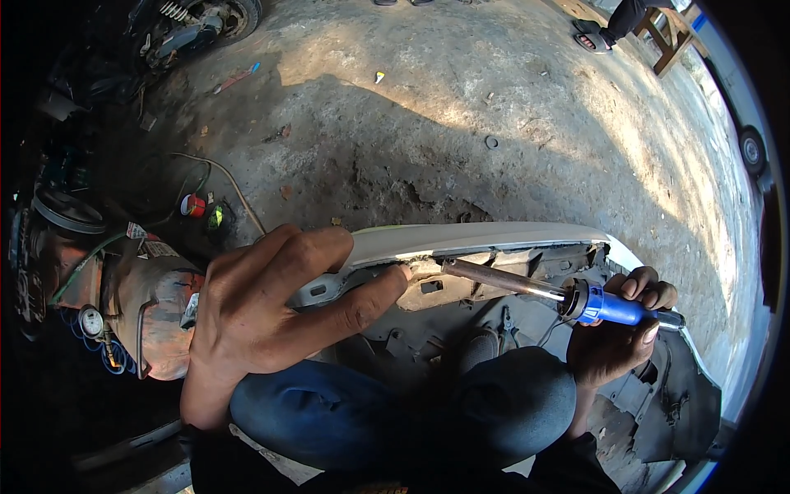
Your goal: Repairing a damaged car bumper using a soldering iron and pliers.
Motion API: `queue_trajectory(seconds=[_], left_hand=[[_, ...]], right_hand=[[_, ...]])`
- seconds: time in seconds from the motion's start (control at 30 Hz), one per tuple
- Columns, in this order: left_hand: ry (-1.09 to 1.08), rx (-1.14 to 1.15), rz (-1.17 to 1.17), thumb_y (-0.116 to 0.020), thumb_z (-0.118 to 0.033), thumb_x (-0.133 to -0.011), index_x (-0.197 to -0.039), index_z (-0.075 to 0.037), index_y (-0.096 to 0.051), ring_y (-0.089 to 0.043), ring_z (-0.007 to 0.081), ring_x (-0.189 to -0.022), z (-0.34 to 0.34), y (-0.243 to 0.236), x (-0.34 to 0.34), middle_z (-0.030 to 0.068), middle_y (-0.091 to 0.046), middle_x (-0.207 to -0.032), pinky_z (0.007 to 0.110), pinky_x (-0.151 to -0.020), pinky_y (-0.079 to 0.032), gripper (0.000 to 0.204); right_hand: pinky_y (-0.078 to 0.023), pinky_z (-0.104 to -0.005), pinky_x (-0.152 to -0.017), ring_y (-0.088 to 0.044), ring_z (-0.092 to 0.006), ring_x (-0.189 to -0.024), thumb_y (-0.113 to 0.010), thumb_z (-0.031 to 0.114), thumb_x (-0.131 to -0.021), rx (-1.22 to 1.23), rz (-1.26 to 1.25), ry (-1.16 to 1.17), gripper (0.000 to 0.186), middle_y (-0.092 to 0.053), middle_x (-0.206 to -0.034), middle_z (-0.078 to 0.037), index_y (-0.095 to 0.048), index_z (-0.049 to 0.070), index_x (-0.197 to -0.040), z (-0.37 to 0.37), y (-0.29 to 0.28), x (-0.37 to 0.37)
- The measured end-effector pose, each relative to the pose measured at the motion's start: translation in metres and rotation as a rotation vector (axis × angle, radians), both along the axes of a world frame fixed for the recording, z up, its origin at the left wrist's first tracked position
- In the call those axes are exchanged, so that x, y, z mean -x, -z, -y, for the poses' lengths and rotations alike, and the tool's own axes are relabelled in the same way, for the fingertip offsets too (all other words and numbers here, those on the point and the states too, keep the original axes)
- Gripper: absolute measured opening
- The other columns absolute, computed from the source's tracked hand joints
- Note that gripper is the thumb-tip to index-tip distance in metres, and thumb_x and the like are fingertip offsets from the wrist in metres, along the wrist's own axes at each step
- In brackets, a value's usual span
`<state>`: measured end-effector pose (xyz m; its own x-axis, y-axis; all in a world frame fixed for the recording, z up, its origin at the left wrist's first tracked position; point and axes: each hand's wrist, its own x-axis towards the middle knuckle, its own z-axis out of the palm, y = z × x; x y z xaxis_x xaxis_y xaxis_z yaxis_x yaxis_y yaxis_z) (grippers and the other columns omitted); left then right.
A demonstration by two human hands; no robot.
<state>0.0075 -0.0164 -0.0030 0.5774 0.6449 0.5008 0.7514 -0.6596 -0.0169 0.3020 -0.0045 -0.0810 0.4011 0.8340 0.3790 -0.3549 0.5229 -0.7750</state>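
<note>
Rough ground (pixel 395 140), sunlit toward 2 o'clock; rust-orange compressor tank (pixel 169 284) at 9. White car bumper (pixel 485 235) mid-dial, crossing beyond the knees. Right grip (pixel 613 350), 4 o'clock, clamped on blue hot-air tool (pixel 613 308), tube toward 10. Left grip (pixel 276 300), 8 o'clock, over the bumper's edge; cannot tell whether closed.

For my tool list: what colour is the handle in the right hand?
The handle is blue, seen best in the head view.
</note>
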Motion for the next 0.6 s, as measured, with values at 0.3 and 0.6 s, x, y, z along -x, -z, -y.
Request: queue_trajectory(seconds=[0.3, 0.6], left_hand=[[0.003, 0.013, 0.008, -0.076, -0.012, -0.065, -0.100, -0.024, -0.076, -0.058, 0.0109, -0.064, 0.000, -0.001, 0.001, 0.0036, -0.054, -0.090, 0.023, -0.050, -0.054, 0.037], [0.007, -0.014, -0.004, -0.077, -0.013, -0.066, -0.099, -0.024, -0.076, -0.058, 0.0101, -0.064, -0.001, -0.001, -0.001, 0.0030, -0.053, -0.090, 0.023, -0.049, -0.054, 0.035]], right_hand=[[-0.056, -0.0247, -0.056, -0.053, -0.0150, -0.067, -0.067, 0.037, -0.086, 0.000, -0.002, -0.013, 0.041, -0.045, -0.088, -0.011, -0.039, 0.007, -0.093, 0.000, 0.000, 0.001], [-0.056, -0.0255, -0.055, -0.053, -0.0152, -0.070, -0.066, 0.036, -0.087, -0.006, 0.008, -0.033, 0.040, -0.044, -0.088, -0.011, -0.040, 0.007, -0.093, 0.002, -0.002, -0.003]])
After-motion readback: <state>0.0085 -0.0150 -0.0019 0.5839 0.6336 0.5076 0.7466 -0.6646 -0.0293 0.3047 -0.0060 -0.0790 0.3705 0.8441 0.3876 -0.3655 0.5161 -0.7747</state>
